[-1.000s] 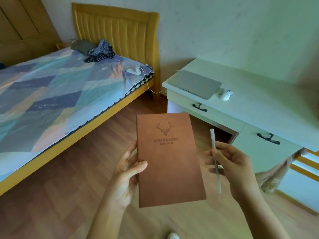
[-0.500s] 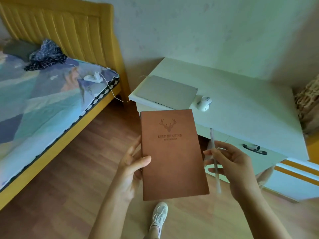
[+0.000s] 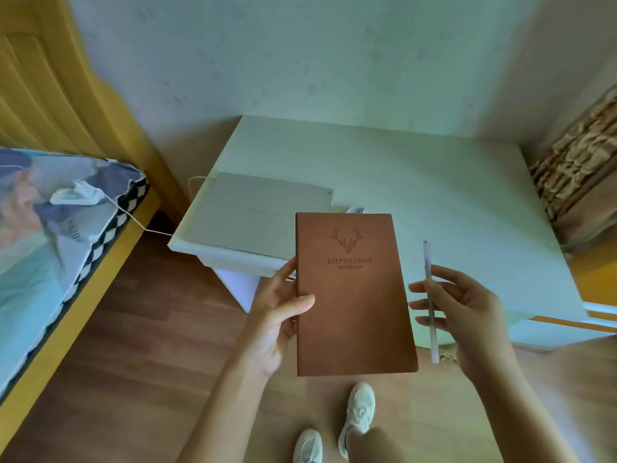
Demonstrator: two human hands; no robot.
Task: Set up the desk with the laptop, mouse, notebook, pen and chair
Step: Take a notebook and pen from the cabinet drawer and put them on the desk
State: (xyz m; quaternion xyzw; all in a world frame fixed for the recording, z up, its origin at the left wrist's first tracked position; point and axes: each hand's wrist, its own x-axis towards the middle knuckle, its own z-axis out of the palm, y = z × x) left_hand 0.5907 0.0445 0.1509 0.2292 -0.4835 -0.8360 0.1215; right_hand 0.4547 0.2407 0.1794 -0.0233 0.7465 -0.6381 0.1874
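Brown leather-look notebook with a stag emblem, held by my left hand, grip on its edge; my right hand pinches the slim translucent pen. Both hover before the white bench; I judge the loosely pinched pen could slip floorward, or the notebook knock the closed grey laptop.

The left hand grips a brown notebook by its left edge, thumb on the cover. The right hand pinches a pale pen upright. Beyond, a closed laptop lies on the white tabletop.
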